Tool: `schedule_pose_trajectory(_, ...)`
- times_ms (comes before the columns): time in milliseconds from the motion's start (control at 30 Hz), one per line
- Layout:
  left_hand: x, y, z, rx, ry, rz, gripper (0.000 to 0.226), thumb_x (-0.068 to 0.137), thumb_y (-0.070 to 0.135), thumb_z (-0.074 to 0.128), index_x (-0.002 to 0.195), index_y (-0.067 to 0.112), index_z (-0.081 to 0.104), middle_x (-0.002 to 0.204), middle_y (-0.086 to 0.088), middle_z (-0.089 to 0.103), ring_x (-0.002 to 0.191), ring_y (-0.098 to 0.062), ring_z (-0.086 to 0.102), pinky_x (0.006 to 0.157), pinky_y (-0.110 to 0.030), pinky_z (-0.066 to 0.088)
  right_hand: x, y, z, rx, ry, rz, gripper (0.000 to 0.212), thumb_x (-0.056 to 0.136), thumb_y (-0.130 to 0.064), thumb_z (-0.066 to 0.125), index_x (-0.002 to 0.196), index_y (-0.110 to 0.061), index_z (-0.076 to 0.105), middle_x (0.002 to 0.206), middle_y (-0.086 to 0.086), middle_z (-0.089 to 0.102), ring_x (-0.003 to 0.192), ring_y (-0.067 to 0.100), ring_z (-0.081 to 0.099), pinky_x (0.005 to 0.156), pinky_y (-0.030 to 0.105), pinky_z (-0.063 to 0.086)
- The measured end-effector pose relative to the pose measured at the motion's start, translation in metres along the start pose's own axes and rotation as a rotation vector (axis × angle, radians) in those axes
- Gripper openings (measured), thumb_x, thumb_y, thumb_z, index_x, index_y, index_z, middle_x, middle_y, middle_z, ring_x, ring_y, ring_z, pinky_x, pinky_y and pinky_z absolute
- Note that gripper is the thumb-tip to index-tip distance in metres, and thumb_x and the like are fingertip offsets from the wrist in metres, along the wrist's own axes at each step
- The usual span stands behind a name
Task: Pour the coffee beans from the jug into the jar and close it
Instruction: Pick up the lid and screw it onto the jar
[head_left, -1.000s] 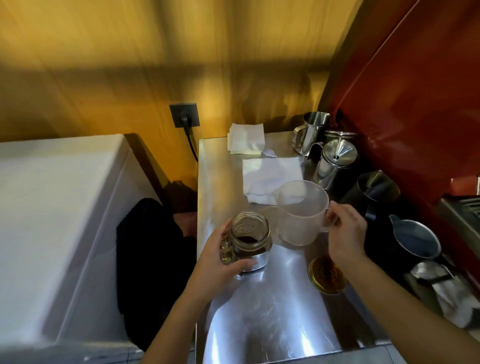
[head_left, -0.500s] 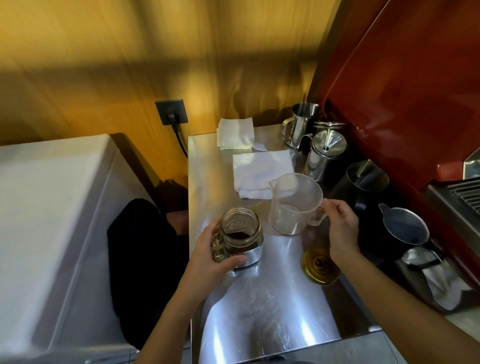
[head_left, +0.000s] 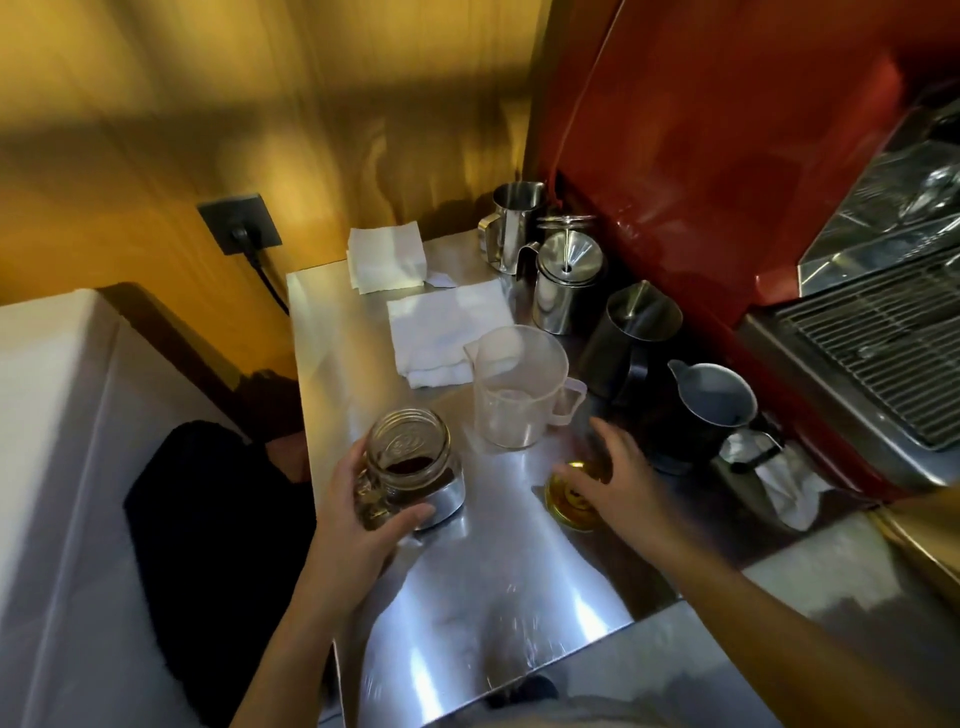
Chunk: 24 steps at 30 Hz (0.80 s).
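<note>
A glass jar (head_left: 410, 457) with dark coffee beans at its bottom stands open on the steel counter (head_left: 467, 597). My left hand (head_left: 363, 519) grips the jar's near side. A clear plastic jug (head_left: 517, 387) stands upright and empty behind it, with its handle to the right and no hand on it. A gold lid (head_left: 566, 501) lies flat on the counter to the right of the jar. My right hand (head_left: 618, 483) hovers over the lid with fingers spread, partly covering it; I cannot tell whether it touches the lid.
White folded cloths (head_left: 447, 327) lie behind the jug. Steel pitchers (head_left: 511, 223), a tin with a funnel (head_left: 569, 283) and dark pitchers (head_left: 711, 410) line the right side beside a red espresso machine (head_left: 727, 156). A white chest (head_left: 62, 441) stands at left.
My right hand has let go of the jug's handle and dropped toward the gold lid. The jug now stands free. My left hand stays on the jar.
</note>
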<state>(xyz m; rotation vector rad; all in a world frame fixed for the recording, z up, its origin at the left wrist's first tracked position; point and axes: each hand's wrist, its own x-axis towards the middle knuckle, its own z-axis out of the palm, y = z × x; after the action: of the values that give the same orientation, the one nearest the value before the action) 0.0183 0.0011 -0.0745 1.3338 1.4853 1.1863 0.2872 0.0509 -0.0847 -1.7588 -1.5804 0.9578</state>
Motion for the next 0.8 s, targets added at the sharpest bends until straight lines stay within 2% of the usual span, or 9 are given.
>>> schedule_pose_trajectory(100,0.001,-0.001,0.000,-0.021,-0.002,0.008,0.083,0.056,0.025,0.082,0.127,0.039,0.041,0.123,0.019,0.053,0.106,0.023,0.051,0.083,0.004,0.038,-0.013,0.015,0.002,-0.167,-0.112,-0.006,0.096,0.068,-0.049,0.073,0.142,-0.023,0.017,0.152,0.003,0.017,0.135,0.023,0.019,0.106,0.041,0.022)
schedule_pose_trajectory(200,0.001,0.000,0.001,-0.026,0.006,0.025,0.079,0.055,0.025,0.081,0.122,0.043,0.043,0.119,0.021,0.054,0.102,0.025,0.052,0.079,0.005,0.038,-0.023,0.025,0.005,-0.392,-0.159,-0.083,0.097,0.069,-0.055,0.069,0.142,-0.026,0.011,0.153,0.000,0.014,0.136,0.020,0.013,0.108,0.040,0.015)
schedule_pose_trajectory(400,-0.002,0.003,0.001,-0.013,0.000,0.042,0.074,0.057,0.028,0.081,0.117,0.050,0.043,0.119,0.024,0.052,0.102,0.026,0.050,0.078,0.006,0.037,-0.024,0.023,0.003,-0.367,-0.055,-0.163,0.071,0.070,-0.044,0.073,0.129,-0.026,0.037,0.133,0.002,0.044,0.120,0.022,0.034,0.099,0.038,0.028)
schedule_pose_trajectory(500,-0.002,0.003,0.000,-0.013,0.000,0.043,0.076,0.057,0.031,0.081,0.119,0.051,0.042,0.116,0.030,0.055,0.103,0.027,0.048,0.078,0.007,0.036,-0.025,0.017,0.001,-0.345,-0.109,-0.212,0.063,0.070,-0.046,0.072,0.122,-0.032,0.041,0.126,-0.001,0.045,0.115,0.020,0.036,0.093,0.032,0.030)
schedule_pose_trajectory(633,0.000,0.000,-0.003,-0.001,-0.026,0.045,0.079,0.057,0.029,0.086,0.115,0.060,0.042,0.109,0.050,0.054,0.105,0.026,0.049,0.081,0.005,0.037,-0.025,-0.007,-0.006,-0.333,-0.173,-0.312,0.063,0.070,-0.048,0.071,0.124,-0.032,0.043,0.125,-0.004,0.045,0.112,0.016,0.036,0.091,0.028,0.028)
schedule_pose_trajectory(700,0.002,-0.001,-0.005,0.004,-0.032,0.043,0.083,0.057,0.026,0.091,0.113,0.064,0.043,0.112,0.045,0.057,0.108,0.020,0.052,0.085,0.001,0.040,-0.024,-0.029,-0.011,-0.368,-0.184,-0.417,0.066,0.069,-0.048,0.072,0.126,-0.029,0.046,0.126,-0.001,0.047,0.114,0.015,0.036,0.093,0.027,0.024)
schedule_pose_trajectory(800,0.004,-0.001,-0.006,0.000,-0.034,0.027,0.079,0.057,0.027,0.086,0.112,0.067,0.045,0.117,0.032,0.061,0.112,0.011,0.056,0.089,-0.004,0.041,-0.023,-0.063,-0.018,-0.413,-0.176,-0.572,0.067,0.070,-0.047,0.072,0.127,-0.022,0.048,0.125,0.004,0.050,0.113,0.015,0.036,0.091,0.021,0.020)
